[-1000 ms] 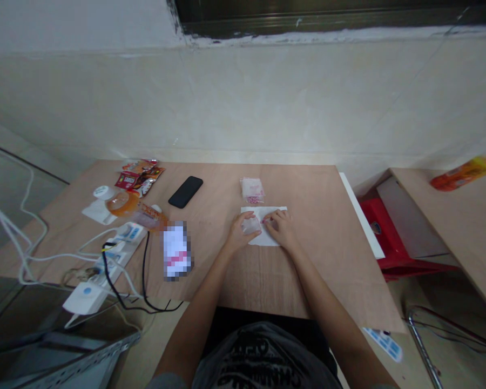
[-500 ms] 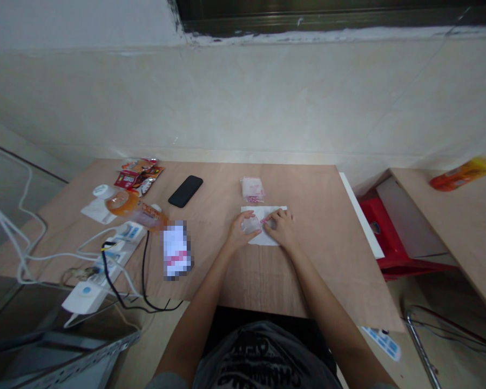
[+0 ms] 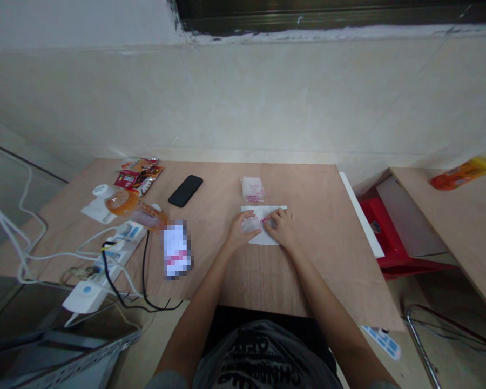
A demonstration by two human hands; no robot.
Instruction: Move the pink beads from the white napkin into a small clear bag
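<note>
A small clear plastic bag [image 3: 251, 223] with reddish-pink marks along its right end lies over a white sheet of paper [image 3: 269, 239] on the table. My left hand [image 3: 238, 231] grips the bag's left side, its thumb along the near edge and its fingers along the far edge. At the marked end, the curled fingers of my right hand [image 3: 281, 226] pinch the bag, partly covering it. Just beyond the paper is a packet of similar clear bags [image 3: 252, 189] with pink print.
To the left on the wooden table [image 3: 328, 270] are a black phone [image 3: 185, 191], a blurred-out screen [image 3: 177, 251], an orange drink bottle [image 3: 135, 208], snack wrappers [image 3: 140, 175] and a power strip [image 3: 105, 270] with cables. A red stool [image 3: 389, 237] stands right.
</note>
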